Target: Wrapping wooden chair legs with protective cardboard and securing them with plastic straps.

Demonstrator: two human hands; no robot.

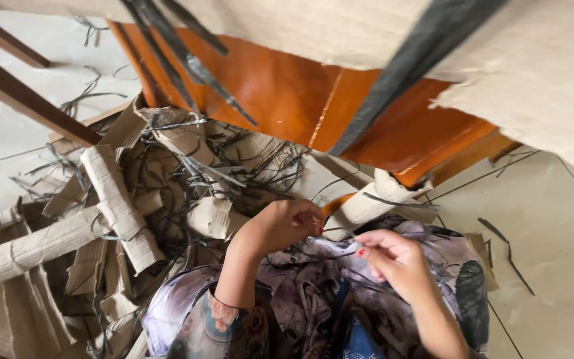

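My left hand (279,226) and my right hand (393,259) meet over my lap, which is covered in floral patterned cloth (313,292). Both pinch a thin dark strip (337,231) stretched between their fingertips. The left fingers are curled at its left end, the right thumb and forefinger hold its right end. Just beyond the hands lies a curled piece of beige corrugated cardboard (367,203).
A heap of rolled and torn corrugated cardboard (111,206) mixed with thin dark strips (187,166) fills the left. An orange wooden board (287,93) stands behind. Beige sheet (533,73) and dark strands (426,40) hang overhead. Tiled floor (553,266) lies right.
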